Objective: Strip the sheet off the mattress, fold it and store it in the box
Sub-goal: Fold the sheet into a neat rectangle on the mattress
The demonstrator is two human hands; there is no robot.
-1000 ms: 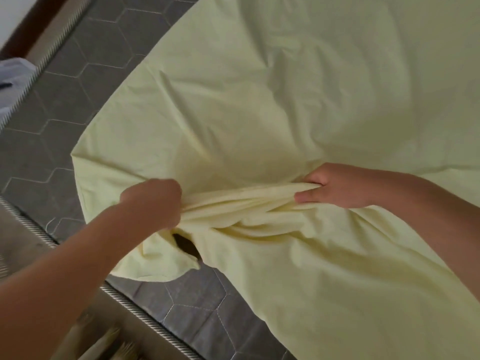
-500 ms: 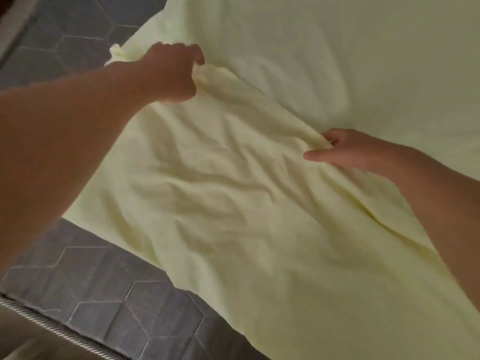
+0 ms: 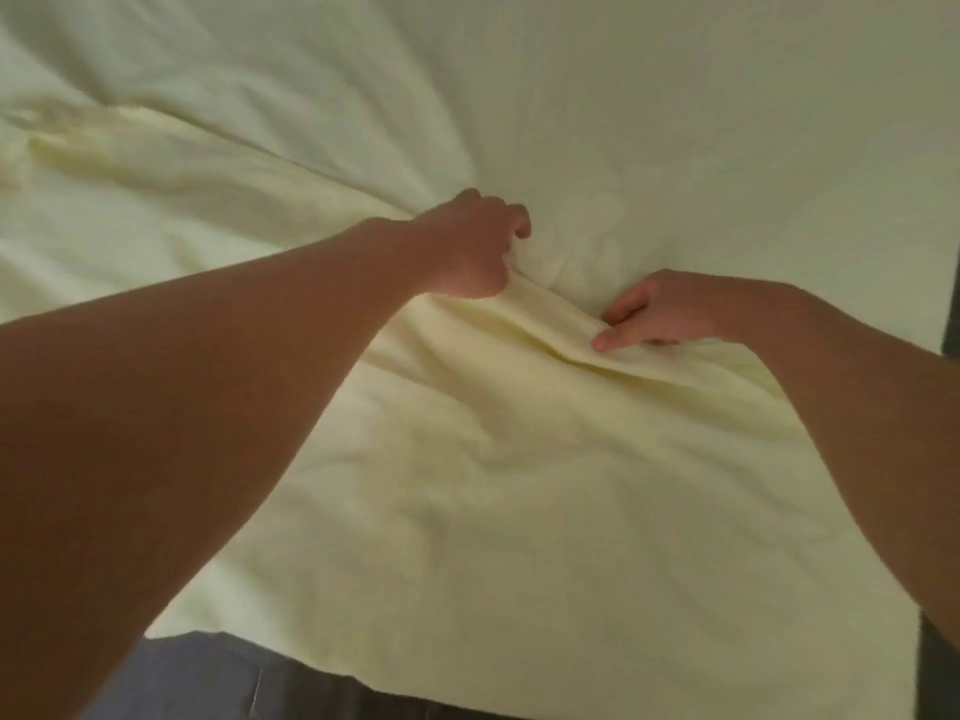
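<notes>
— Where's the sheet?

— The pale yellow sheet (image 3: 519,485) fills nearly all I can see. It is rumpled, with long creases running from ten o'clock in toward the centre. It lies over the grey mattress (image 3: 218,683), which shows bare only at six to seven o'clock (a dark sliver at three to four o'clock is too thin for me to tell what it is).

— And your hands?

— Both grasp the cloth. My left hand (image 3: 475,246), just above centre at twelve o'clock, is clenched round a bunch of it, knuckles up. My right hand (image 3: 670,309), near it toward two o'clock, pinches a raised ridge of fabric between thumb and fingers. That ridge runs from one hand to the other.
</notes>
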